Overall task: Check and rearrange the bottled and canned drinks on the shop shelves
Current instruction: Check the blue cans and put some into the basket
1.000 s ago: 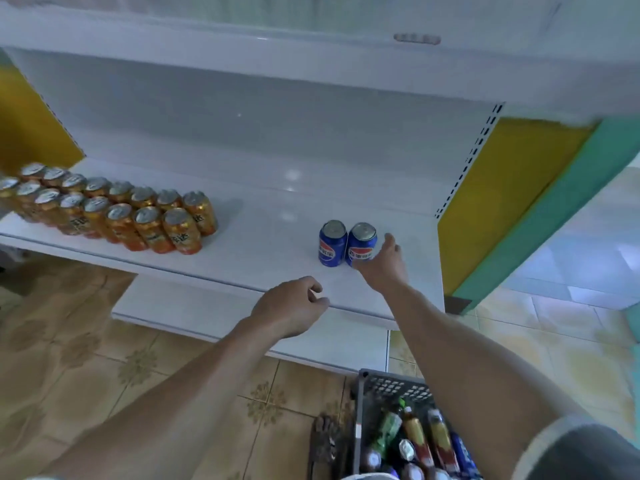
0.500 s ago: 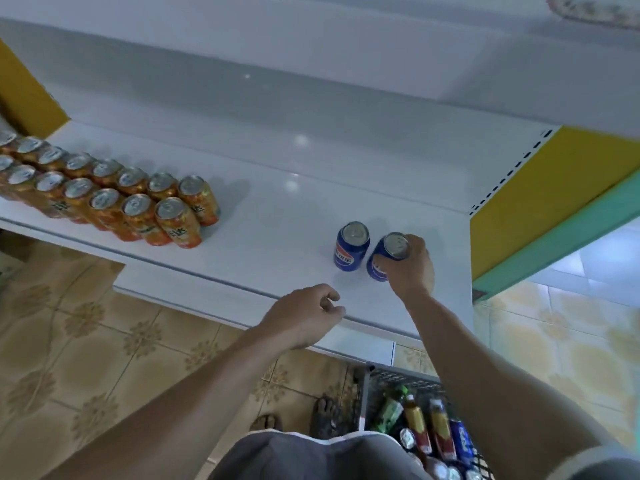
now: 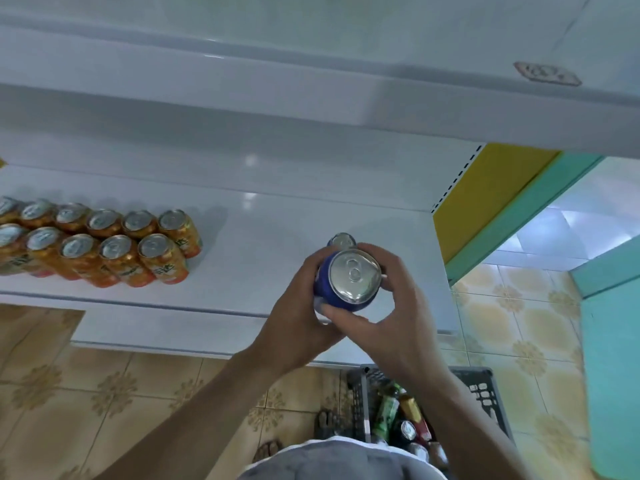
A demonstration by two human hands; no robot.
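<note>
I hold the blue drink can (image 3: 348, 280) above the front edge of the white shelf (image 3: 259, 258), just right of the frame's centre, with its silver top and pull tab facing me. My left grip (image 3: 294, 320) curls round its left side and underside. My right grip (image 3: 398, 306) wraps the right side, with the thumb across the near wall. A second blue can (image 3: 342, 241) stands on the shelf just behind, mostly hidden by the one I hold. I judge this to be the checking step. To do it well, I should turn the can slowly between both grips, look over the rim, tab and wall for dents or leaks, and avoid shaking it. Then I should set it upright beside its twin, label outward, well apart from the orange cans (image 3: 104, 244) at the left. A black crate (image 3: 481, 386) of bottles sits on the floor at lower right.
</note>
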